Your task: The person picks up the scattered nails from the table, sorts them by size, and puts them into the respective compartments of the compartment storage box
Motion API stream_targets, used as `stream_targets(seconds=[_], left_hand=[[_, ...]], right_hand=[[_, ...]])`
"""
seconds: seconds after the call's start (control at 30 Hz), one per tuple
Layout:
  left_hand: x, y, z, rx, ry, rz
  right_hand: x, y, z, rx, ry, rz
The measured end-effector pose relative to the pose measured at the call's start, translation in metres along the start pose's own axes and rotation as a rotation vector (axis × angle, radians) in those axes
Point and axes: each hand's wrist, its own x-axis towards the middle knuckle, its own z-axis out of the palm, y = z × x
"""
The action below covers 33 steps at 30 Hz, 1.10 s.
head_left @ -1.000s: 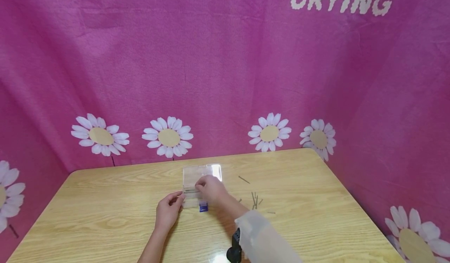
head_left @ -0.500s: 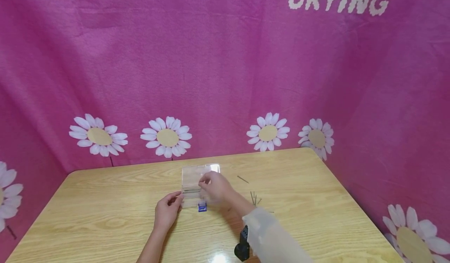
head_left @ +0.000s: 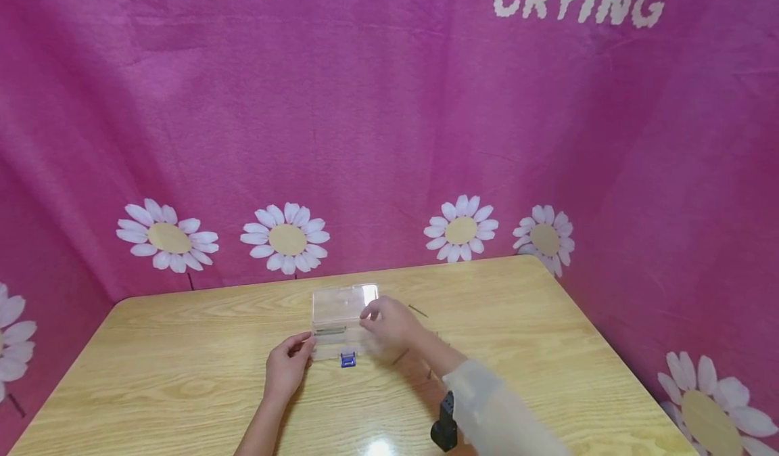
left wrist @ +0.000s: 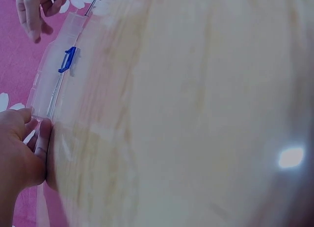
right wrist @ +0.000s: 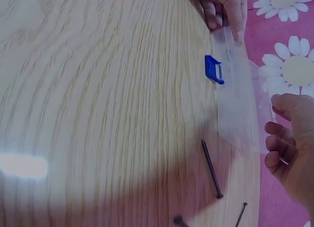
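Observation:
A clear plastic box (head_left: pixel 331 345) lies on the table with its lid (head_left: pixel 337 304) raised at the back. A blue latch (head_left: pixel 348 360) hangs at its front edge. Several nails (head_left: pixel 331 331) lie in a rear left compartment. My left hand (head_left: pixel 286 369) holds the left end of the box between thumb and fingers, also visible in the left wrist view. Over the right end of the box hovers my right hand (head_left: pixel 389 324), fingers loosely bent. In the right wrist view nothing shows between those fingers. A dark nail (right wrist: pixel 212 168) lies on the wood near the box.
More loose nails lie right of the box, one nail (head_left: pixel 418 310) farther back and others partly hidden by the right forearm. The wooden table (head_left: pixel 195 361) meets a pink curtain (head_left: pixel 365 118) with daisies behind. A black wrist camera (head_left: pixel 445 425) hangs under the right sleeve.
My right hand has moved rightward from above the nail compartment to the box's right end, uncovering the nails inside. My left hand keeps its place on the box.

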Motion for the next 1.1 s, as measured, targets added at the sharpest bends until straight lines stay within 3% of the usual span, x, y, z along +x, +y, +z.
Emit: stream_targets(seconds=[0.27, 0.5, 0.8, 1.1], left_hand=[[0.001, 0.000, 0.001, -0.004, 0.003, 0.002], [0.002, 0.000, 0.001, 0.003, 0.001, 0.005], [0.001, -0.003, 0.000, 0.016, 0.001, -0.006], [0.001, -0.002, 0.001, 0.006, 0.009, 0.000]], right_hand=[[-0.008, 0.013, -0.012, -0.017, 0.001, 0.014], [-0.018, 0.025, -0.024, -0.040, 0.021, -0.025], [-0.031, 0.038, -0.038, -0.065, 0.023, 0.011], [-0.044, 0.058, -0.051, -0.043, 0.081, 0.082]])
